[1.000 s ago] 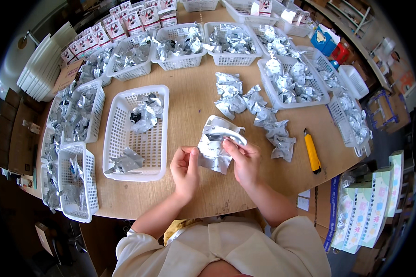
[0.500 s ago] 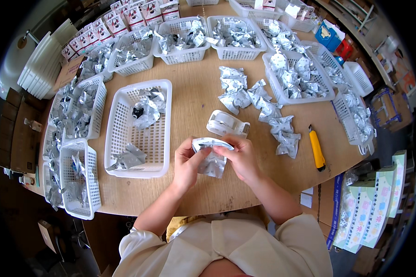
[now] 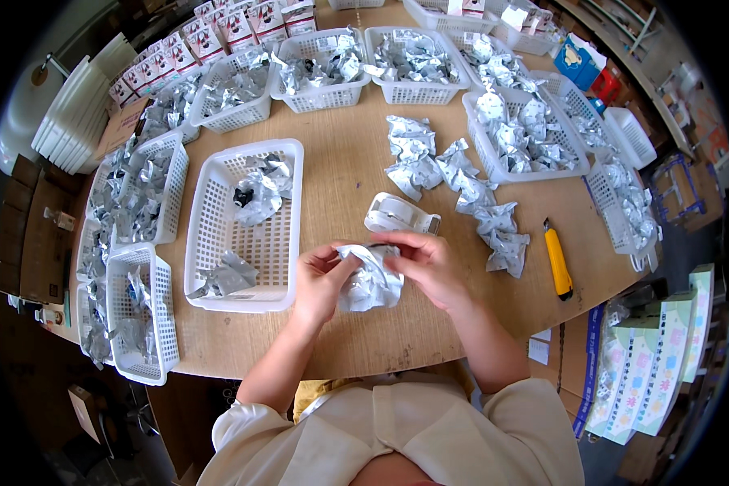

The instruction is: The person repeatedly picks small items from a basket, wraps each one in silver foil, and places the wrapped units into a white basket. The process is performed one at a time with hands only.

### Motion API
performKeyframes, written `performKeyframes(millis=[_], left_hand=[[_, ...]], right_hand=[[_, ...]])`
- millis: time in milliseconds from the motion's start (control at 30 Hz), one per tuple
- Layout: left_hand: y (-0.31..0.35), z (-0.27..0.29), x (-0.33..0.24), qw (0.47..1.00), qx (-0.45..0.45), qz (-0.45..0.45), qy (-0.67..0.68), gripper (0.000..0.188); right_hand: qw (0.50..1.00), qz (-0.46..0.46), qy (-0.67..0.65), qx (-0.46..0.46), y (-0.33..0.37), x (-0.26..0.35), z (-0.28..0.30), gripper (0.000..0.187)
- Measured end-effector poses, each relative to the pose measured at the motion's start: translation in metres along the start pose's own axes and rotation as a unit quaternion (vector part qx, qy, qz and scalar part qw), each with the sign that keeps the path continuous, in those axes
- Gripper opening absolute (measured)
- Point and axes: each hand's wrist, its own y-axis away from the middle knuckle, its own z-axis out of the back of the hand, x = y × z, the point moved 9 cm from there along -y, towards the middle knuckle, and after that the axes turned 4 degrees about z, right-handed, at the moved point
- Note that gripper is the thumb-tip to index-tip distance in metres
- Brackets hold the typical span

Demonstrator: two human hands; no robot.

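Note:
A crumpled silver foil pouch (image 3: 371, 282) is held over the table near its front edge. My left hand (image 3: 320, 283) is closed on the pouch's left side, the thumb pressing its near face. With fingers curled at the upper right edge, my right hand (image 3: 431, 271) pinches the pouch too. Just beyond the hands lies a white tape dispenser (image 3: 400, 214). Further right, several foil pouches (image 3: 470, 188) lie in a loose line on the wood. To the left stands a white perforated basket (image 3: 295, 219) holding a few foil pouches, one with something black by it.
A yellow utility knife (image 3: 557, 261) lies at the right of the table (image 3: 332, 162). White baskets full of foil pouches (image 3: 413, 58) ring the far and side edges. Small printed boxes (image 3: 235, 31) stand at the far left, near stacked white trays (image 3: 71, 121).
The pouch's folded top edge, stretched between both hands before, has tipped so its crumpled face shows. My right hand has shifted slightly to the right and its fingers have moved along the edge.

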Motion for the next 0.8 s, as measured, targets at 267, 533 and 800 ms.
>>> performKeyframes(millis=[267, 533, 800], left_hand=[[0.006, -0.003, -0.016, 0.991, -0.051, -0.064, -0.107, 0.013], [0.006, -0.016, -0.013, 0.997, 0.024, -0.033, -0.073, 0.017], [0.002, -0.012, -0.005, 0.996, 0.069, -0.02, 0.055, 0.02]], right_hand=[[0.991, 0.068, 0.113, -0.028, 0.001, 0.005, -0.002, 0.058], [0.993, -0.032, 0.019, -0.11, 0.002, -0.011, 0.023, 0.02], [0.995, 0.04, 0.074, -0.047, 0.001, 0.014, 0.012, 0.015]])
